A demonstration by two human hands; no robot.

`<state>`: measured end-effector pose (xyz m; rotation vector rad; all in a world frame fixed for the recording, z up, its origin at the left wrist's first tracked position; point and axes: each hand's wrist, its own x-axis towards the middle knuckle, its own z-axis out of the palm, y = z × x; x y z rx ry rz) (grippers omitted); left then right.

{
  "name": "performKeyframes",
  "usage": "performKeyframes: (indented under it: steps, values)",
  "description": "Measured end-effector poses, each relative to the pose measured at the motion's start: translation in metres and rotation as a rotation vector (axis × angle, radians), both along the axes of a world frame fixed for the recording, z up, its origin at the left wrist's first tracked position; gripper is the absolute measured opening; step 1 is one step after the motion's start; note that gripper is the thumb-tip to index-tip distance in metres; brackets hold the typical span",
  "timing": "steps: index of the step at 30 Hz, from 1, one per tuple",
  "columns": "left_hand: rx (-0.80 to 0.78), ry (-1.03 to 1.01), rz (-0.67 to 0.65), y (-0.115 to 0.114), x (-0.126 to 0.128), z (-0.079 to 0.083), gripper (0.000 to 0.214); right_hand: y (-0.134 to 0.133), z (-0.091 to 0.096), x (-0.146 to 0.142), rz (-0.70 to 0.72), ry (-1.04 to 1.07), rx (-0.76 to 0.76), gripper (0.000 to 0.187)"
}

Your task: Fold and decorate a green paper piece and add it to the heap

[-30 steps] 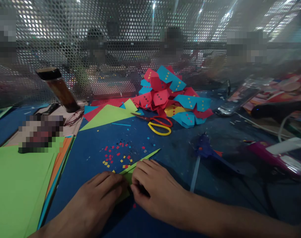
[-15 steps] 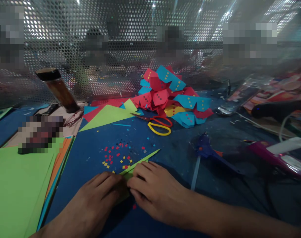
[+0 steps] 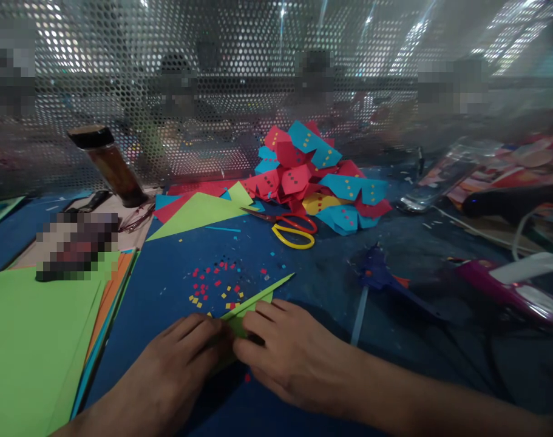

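Note:
Both my hands rest on a folded piece of green paper [image 3: 253, 300] lying on the blue table [image 3: 303, 267] near its front edge. My left hand [image 3: 176, 370] lies over the paper's left part, fingers bent down onto it. My right hand [image 3: 288, 355] presses the paper from the right, fingertips pinched against the fold close to the left fingertips. The paper's pointed tip sticks out toward the upper right. Small red, yellow and blue paper squares [image 3: 215, 285] are scattered just beyond my fingers.
A stack of green and orange sheets [image 3: 34, 346] lies at the left. Red-and-yellow scissors [image 3: 289, 227] lie in the middle, before a pile of folded red and blue paper pieces [image 3: 317, 173]. A blue glue gun [image 3: 376, 276] and a purple one [image 3: 504, 288] lie right. A dark bottle [image 3: 107, 164] stands back left.
My right hand has shifted slightly left and back along the fold, its fingers closing nearer the left hand. The left hand and the paper have hardly moved.

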<state>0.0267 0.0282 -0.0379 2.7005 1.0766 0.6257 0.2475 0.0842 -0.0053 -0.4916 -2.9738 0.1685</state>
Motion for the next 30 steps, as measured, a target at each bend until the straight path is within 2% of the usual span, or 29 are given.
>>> performKeyframes:
  steps: [8, 16, 22, 27, 30]
  values:
    - [-0.081, 0.039, 0.008, -0.0015, -0.0037, -0.0040, 0.031, -0.0018, 0.0025, 0.0036, 0.029, -0.017, 0.008, 0.004]
    - [-0.063, 0.037, 0.002, -0.0012, -0.0038, -0.0001, 0.034, -0.0014, 0.0046, 0.0062, 0.095, -0.019, 0.083, 0.003]
    - [-0.016, 0.024, 0.014, -0.0013, -0.0028, 0.0017, 0.035, -0.0012, 0.0057, 0.0059, 0.078, -0.022, 0.034, 0.004]
    - [0.005, 0.027, 0.027, -0.0031, -0.0042, -0.0022, 0.034, -0.0001, 0.0052, 0.0059, -0.006, 0.016, -0.054, 0.007]
    - [0.000, 0.028, 0.024, -0.0032, -0.0053, -0.0043, 0.034, 0.0014, 0.0050, 0.0063, -0.005, 0.007, -0.076, 0.009]
